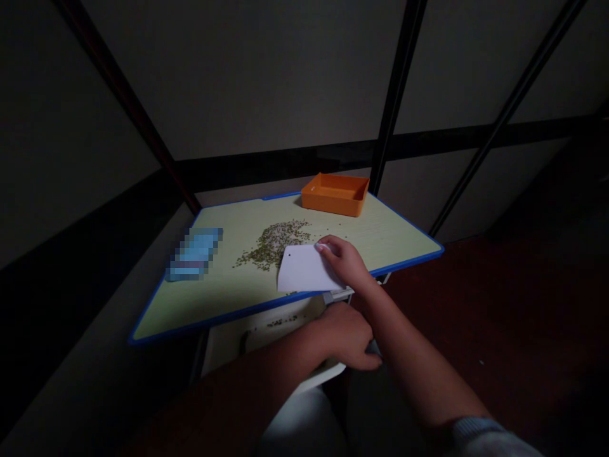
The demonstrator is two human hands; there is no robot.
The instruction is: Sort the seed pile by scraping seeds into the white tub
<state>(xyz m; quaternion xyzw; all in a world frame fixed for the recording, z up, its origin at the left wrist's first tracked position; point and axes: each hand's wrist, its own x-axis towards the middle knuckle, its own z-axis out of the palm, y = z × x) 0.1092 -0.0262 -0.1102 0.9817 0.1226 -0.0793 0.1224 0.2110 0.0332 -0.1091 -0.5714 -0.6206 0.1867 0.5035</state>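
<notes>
My right hand (345,259) pinches the upper right part of a white sheet of stiff paper (307,270), which has a small dark hole in one corner. The sheet is tilted over the table's near edge. Just behind it spreads a pile of small green and whitish grains (278,241), partly covered by the sheet. Lower down, my left hand (347,333) is closed at the right side of the pale shelf (223,348) under the tabletop. Its fingers curl out of sight and the thumb shows; what they grip is hidden.
The pale tabletop (228,285) has a blue rim. An orange tray (333,202) stands at its back right. A blurred-out blue object (195,252) lies at the left. Stray grains (280,322) lie on the shelf below. A panelled wall (276,82) rises behind.
</notes>
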